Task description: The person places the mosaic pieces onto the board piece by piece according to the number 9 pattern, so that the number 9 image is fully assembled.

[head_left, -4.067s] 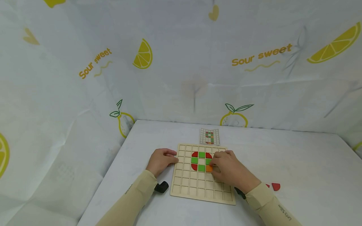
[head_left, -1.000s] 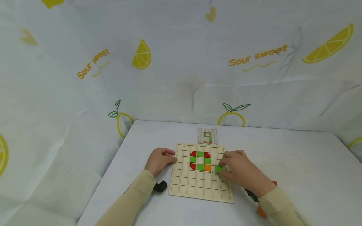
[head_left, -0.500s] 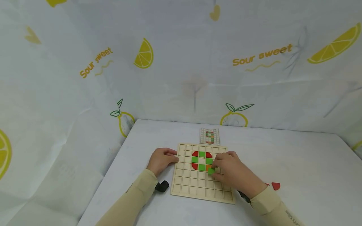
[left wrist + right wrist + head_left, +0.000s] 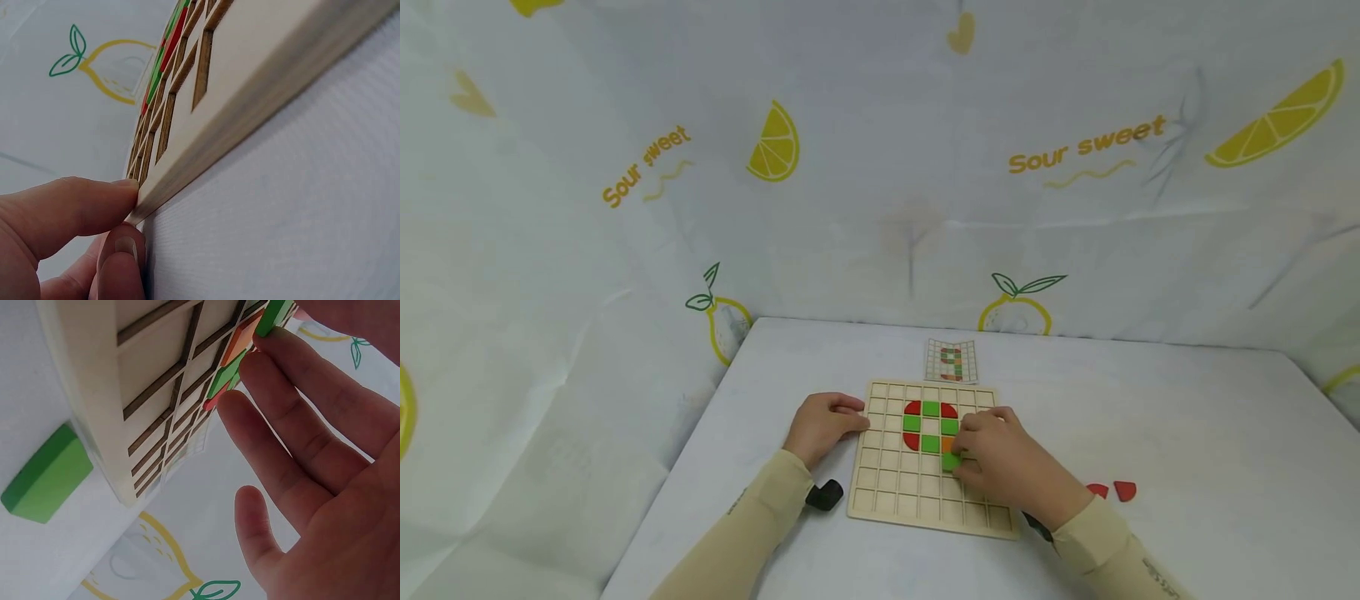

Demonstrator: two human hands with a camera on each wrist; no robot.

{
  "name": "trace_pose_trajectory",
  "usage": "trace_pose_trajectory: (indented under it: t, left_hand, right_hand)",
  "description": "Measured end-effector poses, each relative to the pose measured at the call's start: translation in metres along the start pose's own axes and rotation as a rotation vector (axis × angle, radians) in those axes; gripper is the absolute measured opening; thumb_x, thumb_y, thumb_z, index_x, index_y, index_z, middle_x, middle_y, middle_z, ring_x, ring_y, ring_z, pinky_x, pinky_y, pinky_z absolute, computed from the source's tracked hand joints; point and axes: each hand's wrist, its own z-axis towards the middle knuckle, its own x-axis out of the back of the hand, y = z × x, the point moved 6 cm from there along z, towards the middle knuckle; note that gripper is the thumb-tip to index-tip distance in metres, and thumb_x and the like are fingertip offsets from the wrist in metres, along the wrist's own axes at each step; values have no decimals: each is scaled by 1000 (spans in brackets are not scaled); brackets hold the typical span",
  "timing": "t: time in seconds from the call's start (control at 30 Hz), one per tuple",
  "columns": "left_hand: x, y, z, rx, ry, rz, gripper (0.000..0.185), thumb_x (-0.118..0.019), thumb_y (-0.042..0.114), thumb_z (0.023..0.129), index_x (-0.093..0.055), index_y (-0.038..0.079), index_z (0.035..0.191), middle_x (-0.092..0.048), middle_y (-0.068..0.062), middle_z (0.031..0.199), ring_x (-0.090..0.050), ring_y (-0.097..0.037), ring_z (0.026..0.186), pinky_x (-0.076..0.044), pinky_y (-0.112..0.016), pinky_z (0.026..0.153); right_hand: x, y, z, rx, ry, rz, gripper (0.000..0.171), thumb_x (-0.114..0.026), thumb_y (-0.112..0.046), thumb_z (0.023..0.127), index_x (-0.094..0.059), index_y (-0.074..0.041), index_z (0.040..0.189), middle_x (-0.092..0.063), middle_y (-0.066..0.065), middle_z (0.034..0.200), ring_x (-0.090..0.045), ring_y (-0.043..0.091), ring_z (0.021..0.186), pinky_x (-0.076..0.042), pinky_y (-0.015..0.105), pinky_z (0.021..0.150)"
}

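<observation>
A wooden grid board (image 4: 895,492) lies on the white table. Red, green and orange tiles form a ring in its upper cells, among them a green tile (image 4: 931,408) and a red one (image 4: 912,408). My right hand (image 4: 970,460) pinches a green square tile (image 4: 951,461) just below the orange tile (image 4: 947,444), low over the board. In the right wrist view that green tile (image 4: 275,315) sits at my fingertips (image 4: 269,344), above the board (image 4: 125,381). My left hand (image 4: 829,425) grips the board's left edge (image 4: 250,106), with its fingers (image 4: 69,206) against the wood.
A small pattern card (image 4: 951,361) lies beyond the board. Two red pieces (image 4: 1124,490) lie on the table to the right. One loose green piece (image 4: 47,475) lies beside the board's edge. Lemon-print cloth walls (image 4: 775,150) surround the table.
My right hand has carried the green tile leftward from the board's right columns to the spot under the orange tile. The left hand has stayed on the board's edge.
</observation>
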Motion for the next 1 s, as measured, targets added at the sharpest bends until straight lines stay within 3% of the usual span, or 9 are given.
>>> trace_pose_trajectory:
  t: [1.0]
  left_hand:
    - [0,-1,2,-4,0,-13,25,-90,21,86,-82,15,108,-79,-2,97,-70,-15,90,-57,-29,80]
  right_hand:
    - [0,-3,0,-1,4,-54,15,-89,-28,87,-83,-18,97,-71,-8,96,-69,17,104,-43,53,109]
